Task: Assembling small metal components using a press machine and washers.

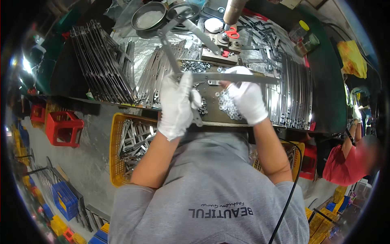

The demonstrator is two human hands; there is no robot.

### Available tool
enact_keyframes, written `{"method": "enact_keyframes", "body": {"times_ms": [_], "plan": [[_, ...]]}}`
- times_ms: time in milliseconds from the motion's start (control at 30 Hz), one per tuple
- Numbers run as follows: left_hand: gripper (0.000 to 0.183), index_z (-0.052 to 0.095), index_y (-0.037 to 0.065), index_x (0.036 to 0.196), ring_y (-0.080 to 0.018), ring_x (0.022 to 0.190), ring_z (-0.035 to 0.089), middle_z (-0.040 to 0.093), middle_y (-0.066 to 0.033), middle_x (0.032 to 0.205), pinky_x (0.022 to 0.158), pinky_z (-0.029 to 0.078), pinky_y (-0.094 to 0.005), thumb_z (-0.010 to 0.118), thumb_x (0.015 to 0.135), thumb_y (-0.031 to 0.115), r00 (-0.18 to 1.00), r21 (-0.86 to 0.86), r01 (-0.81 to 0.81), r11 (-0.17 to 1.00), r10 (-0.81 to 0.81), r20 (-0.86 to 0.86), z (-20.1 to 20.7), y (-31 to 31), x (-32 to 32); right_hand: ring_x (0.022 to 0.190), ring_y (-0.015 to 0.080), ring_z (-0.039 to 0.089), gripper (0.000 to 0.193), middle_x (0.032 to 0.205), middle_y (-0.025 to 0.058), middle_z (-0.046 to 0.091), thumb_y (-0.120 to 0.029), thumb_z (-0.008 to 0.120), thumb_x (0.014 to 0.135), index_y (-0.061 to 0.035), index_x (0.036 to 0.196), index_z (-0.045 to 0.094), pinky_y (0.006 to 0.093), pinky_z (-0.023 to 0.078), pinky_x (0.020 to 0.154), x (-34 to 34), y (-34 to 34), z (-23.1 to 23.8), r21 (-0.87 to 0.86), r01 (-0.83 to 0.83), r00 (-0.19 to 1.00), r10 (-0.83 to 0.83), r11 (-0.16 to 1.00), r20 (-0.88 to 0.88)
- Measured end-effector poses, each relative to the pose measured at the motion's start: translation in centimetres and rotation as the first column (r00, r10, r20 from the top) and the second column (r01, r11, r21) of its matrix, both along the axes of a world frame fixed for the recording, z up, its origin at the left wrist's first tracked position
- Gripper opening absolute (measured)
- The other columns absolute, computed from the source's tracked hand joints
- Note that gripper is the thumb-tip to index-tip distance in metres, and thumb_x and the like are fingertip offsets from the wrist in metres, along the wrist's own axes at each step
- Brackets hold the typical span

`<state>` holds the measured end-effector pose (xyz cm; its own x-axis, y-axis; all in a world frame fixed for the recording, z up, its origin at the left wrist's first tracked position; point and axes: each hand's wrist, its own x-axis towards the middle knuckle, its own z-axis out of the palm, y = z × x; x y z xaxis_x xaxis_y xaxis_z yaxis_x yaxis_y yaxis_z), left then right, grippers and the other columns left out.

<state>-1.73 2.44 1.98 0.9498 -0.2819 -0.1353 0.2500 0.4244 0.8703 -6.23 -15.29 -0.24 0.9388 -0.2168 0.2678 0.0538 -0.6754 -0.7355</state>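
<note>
My left hand (pixel 177 106), in a white glove, is closed round the joint end of a hinged metal linkage (pixel 235 78). One flat bar of it reaches right, and the others angle up toward the back. My white-gloved right hand (pixel 248 97) is beneath the right-reaching bar, its fingers curled and pinched; what they hold, if anything, is hidden. Below its fingers lies a pile of small pale washers or spacers (pixel 228 106). Small dark metal fasteners (pixel 196 66) are heaped behind my left hand. A riveting press (pixel 221 51) stands at the back centre.
Stacked metal bars stand left (pixel 101 65) and right (pixel 294 91). Two dark pans (pixel 149 17) sit at the back, near red-handled scissors (pixel 232 33). A yellow crate (pixel 115 150) of metal parts is below the table's front edge. A red stool (pixel 64 129) stands left; a red-shirted person (pixel 345 166) is right.
</note>
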Motion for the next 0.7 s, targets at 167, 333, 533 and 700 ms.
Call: {"method": "enact_keyframes", "body": {"times_ms": [167,333,533,700], "plan": [[0.026,0.043,-0.003,0.103,-0.0103,0.041,0.050,0.055,-0.0070,0.068,0.036,0.036,-0.0218,0.055,0.096,0.019,0.981,0.079,-0.180,0.980,0.173,0.086,-1.3,1.3,1.7,0.080,0.0308,0.061,0.012,0.086,0.0115,0.065,-0.019,0.063,0.081,-0.0129,0.087,0.071,0.0403,0.049,0.072,3.1,-3.9,-2.5,-0.495,-0.007,0.993,-0.054,0.869,-0.109],[0.023,0.044,-0.001,0.102,-0.0108,0.041,0.050,0.055,-0.0069,0.069,0.036,0.036,-0.0223,0.056,0.095,0.018,0.979,0.029,-0.201,0.979,0.200,0.044,-1.8,2.0,1.9,0.077,0.0276,0.059,0.008,0.077,0.0083,0.062,-0.016,0.063,0.075,-0.0160,0.078,0.070,0.0393,0.047,0.066,5.0,-3.2,-3.6,-0.685,-0.084,0.995,0.094,0.724,-0.023],[0.023,0.044,-0.001,0.102,-0.0112,0.042,0.050,0.055,-0.0062,0.071,0.036,0.036,-0.0227,0.056,0.095,0.018,0.976,0.009,-0.214,0.977,0.213,0.033,-1.9,2.0,2.0,0.076,0.0286,0.060,0.008,0.076,0.0071,0.064,-0.015,0.063,0.074,-0.0182,0.073,0.071,0.0388,0.048,0.066,4.6,-2.8,-2.7,-0.668,-0.033,0.984,0.141,0.743,0.107],[0.023,0.045,-0.001,0.101,-0.0109,0.043,0.050,0.053,-0.0051,0.070,0.037,0.036,-0.0225,0.057,0.095,0.018,0.975,0.027,-0.220,0.975,0.219,0.033,-1.9,1.8,2.2,0.078,0.0306,0.064,0.015,0.086,0.0113,0.069,-0.017,0.061,0.082,-0.0126,0.091,0.072,0.0374,0.050,0.071,3.8,-2.8,-1.8,-0.450,-0.048,0.980,-0.044,0.892,-0.192]]}}
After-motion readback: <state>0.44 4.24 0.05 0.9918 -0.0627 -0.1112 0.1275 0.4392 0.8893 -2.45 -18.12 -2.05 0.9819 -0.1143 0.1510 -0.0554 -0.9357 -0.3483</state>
